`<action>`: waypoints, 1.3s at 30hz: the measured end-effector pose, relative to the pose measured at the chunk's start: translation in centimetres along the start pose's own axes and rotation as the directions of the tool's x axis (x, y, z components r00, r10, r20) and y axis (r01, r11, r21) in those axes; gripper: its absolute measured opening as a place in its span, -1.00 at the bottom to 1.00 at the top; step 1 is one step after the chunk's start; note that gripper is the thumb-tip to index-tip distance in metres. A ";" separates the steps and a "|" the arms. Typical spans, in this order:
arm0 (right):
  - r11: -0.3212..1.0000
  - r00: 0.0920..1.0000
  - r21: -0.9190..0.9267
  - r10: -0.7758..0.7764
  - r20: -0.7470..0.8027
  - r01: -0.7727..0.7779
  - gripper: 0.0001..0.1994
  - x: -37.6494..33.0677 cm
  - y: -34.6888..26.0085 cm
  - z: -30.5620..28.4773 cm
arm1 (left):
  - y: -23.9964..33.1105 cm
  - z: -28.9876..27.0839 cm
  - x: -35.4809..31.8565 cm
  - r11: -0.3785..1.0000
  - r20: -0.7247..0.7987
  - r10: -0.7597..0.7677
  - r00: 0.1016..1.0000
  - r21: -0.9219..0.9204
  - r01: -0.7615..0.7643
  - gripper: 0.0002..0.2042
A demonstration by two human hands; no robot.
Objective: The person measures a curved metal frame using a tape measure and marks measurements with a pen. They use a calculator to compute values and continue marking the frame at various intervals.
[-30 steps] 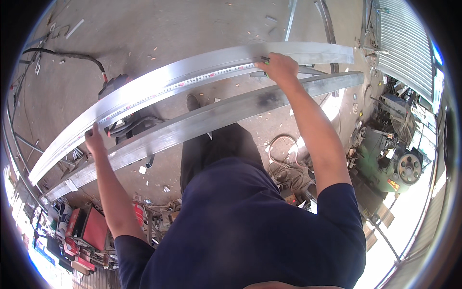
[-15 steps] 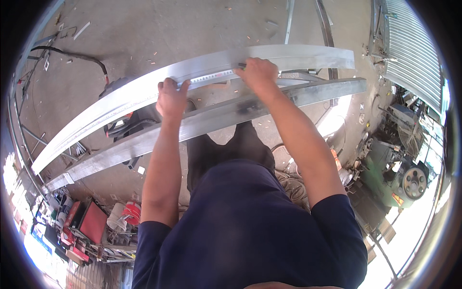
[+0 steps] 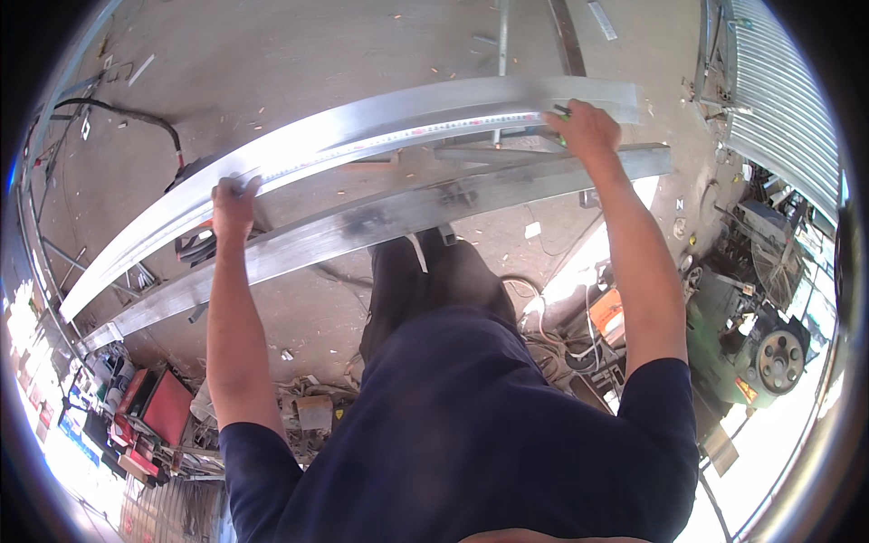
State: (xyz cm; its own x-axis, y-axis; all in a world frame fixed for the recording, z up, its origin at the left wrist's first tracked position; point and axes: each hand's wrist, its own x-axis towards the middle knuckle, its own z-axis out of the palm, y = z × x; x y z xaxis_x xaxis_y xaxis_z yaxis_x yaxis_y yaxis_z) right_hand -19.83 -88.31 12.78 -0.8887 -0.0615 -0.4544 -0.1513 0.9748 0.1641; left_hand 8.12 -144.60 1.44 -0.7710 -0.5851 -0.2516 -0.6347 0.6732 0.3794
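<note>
A long pale tape measure blade is stretched along the near edge of a shiny metal beam. My left hand is closed at the tape's left part, over the beam's edge; a greyish thing shows at its fingertips, too blurred to name. My right hand is closed at the tape's right end, near the beam's right end. A small dark and green piece sticks out between its fingers; its kind is unclear. Nearer me, a second grey metal beam with dark smudges runs roughly alongside, apart from both hands.
A thin metal bar and a dark bar extend beyond the beams. A black cable lies far left. Red boxes stand lower left, a green machine at right. Cables and an orange item lie right of my legs.
My hands have moved apart, the left one leftward and the right one rightward. A longer stretch of tape now shows between them along the beam.
</note>
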 end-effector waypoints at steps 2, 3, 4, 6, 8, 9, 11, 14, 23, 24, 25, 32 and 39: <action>0.999 0.999 -0.031 0.029 -0.015 -0.030 -0.39 1.2 3.2 0.4 | -0.4 0.2 0.2 1.000 0.005 0.007 1.000 -0.004 -0.007 -0.51; 0.999 0.999 -0.028 0.034 -0.021 -0.035 -0.39 1.7 4.1 0.9 | -0.5 0.3 0.3 1.000 -0.007 0.004 1.000 0.007 -0.004 -0.50; 0.999 0.999 -0.026 0.038 -0.029 -0.039 -0.39 2.1 4.8 1.3 | -0.7 0.3 0.3 1.000 -0.020 0.017 1.000 0.001 -0.017 -0.50; 0.998 0.999 -0.056 0.009 -0.045 -0.012 -0.37 2.6 5.0 2.5 | -0.9 0.4 0.3 1.000 -0.023 0.018 1.000 0.014 -0.018 -0.50; 0.998 1.000 -0.058 0.000 -0.024 -0.001 -0.34 3.3 5.4 2.8 | -1.1 0.6 0.3 1.000 -0.027 0.020 0.999 -0.013 -0.021 -0.51; 0.999 1.000 -0.038 0.002 0.010 -0.002 -0.34 3.5 5.5 2.9 | -1.1 0.6 0.4 0.999 -0.025 0.030 0.999 -0.016 -0.030 -0.51; 1.000 1.000 0.006 -0.002 0.022 0.002 -0.35 3.6 5.6 2.8 | -1.3 0.5 0.3 0.999 -0.021 0.044 0.999 -0.004 -0.044 -0.52; 0.996 1.000 0.083 -0.012 -0.011 0.012 -0.38 3.4 5.7 2.5 | -1.3 0.4 0.2 0.997 -0.022 0.076 0.997 0.012 -0.075 -0.52; 0.994 1.000 0.110 -0.029 -0.008 0.029 -0.39 3.4 5.9 2.1 | 7.1 3.6 -2.7 0.997 -0.156 0.064 0.986 0.042 -0.058 -0.64; 0.993 0.999 0.116 -0.036 -0.008 0.036 -0.40 3.4 6.0 2.1 | 9.7 4.8 -3.6 0.988 -0.122 0.149 0.981 0.064 -0.142 -0.65; 0.992 0.999 0.122 -0.043 -0.004 0.043 -0.41 3.4 6.0 2.0 | 12.8 6.4 -4.6 0.987 -0.114 0.162 0.980 0.021 -0.160 -0.65; 0.990 0.994 0.108 -0.097 0.041 0.092 -0.45 3.9 6.7 1.9 | 24.6 10.7 -7.4 0.999 -0.079 0.024 0.997 -0.022 -0.026 -0.57; 0.968 0.977 0.153 -0.209 0.040 0.201 -0.47 6.4 10.6 0.9 | 22.7 12.0 -6.3 0.999 -0.101 0.018 0.995 -0.032 -0.021 -0.53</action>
State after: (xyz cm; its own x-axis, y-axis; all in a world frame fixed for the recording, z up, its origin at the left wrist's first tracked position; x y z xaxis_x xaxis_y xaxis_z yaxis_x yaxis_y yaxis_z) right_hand -26.71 -78.13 10.80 -0.8192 -0.2554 -0.5135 -0.2587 0.9637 -0.0666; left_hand -2.06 -120.19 1.00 -0.7729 -0.6156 -0.1538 -0.6162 0.6705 0.4131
